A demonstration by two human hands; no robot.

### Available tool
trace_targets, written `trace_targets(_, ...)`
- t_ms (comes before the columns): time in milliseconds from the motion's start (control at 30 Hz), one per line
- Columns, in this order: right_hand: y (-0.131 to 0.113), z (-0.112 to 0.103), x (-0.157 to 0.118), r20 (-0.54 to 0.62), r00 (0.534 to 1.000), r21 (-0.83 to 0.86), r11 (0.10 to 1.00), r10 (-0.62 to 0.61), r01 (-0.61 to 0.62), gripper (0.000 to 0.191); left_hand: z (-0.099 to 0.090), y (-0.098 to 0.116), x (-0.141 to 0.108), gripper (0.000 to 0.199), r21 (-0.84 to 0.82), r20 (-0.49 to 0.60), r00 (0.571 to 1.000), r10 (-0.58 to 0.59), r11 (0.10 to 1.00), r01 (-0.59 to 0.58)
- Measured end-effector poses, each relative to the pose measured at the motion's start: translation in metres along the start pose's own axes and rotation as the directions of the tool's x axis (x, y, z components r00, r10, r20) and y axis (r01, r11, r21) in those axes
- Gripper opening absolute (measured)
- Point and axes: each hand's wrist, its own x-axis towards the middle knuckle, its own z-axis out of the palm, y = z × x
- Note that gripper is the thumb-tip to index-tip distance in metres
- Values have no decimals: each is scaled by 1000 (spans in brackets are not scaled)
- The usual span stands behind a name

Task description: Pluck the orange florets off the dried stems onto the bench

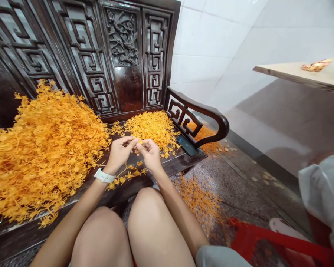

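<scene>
My left hand (120,151), with a pale watch (104,175) on its wrist, is closed in a pinch at the bench's front part. My right hand (150,152) meets it fingertip to fingertip, also pinching. A small bit of yellow-orange plastic flower shows between the fingertips. Behind both hands spreads a low pile of small yellow flower pieces (153,126). A yellow-orange sprig (126,175) hangs below, near the watch; where it is held is unclear. To the left rises a large heap of orange stems (44,152).
The dark carved bench (129,89) has a curved armrest (211,115) at right, with a phone (187,145) beside it. Orange pieces (200,200) lie on the floor. A red stool (267,237), another person's clothed leg (325,189) and a wooden tabletop (289,74) are at right.
</scene>
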Motion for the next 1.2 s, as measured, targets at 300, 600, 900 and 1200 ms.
trace_targets(300,-18,-5,4,265,962,-149,983,-62,105,44,6,-9,-1,17,-118,-177,983,-51,993,30)
trace_targets(600,-82,-19,-15,978,-169,-140,986,122,-96,34,-30,-41,23,16,-370,-387,857,-340,909,193)
trace_targets(900,-51,-11,76,156,970,229,949,185,-218,38,-20,-46,12,52,-312,-196,933,-303,921,233)
trace_targets(1200,-15,-9,34,242,964,-202,978,106,-57,31,-8,-16,16,35,-482,-189,966,-174,874,63)
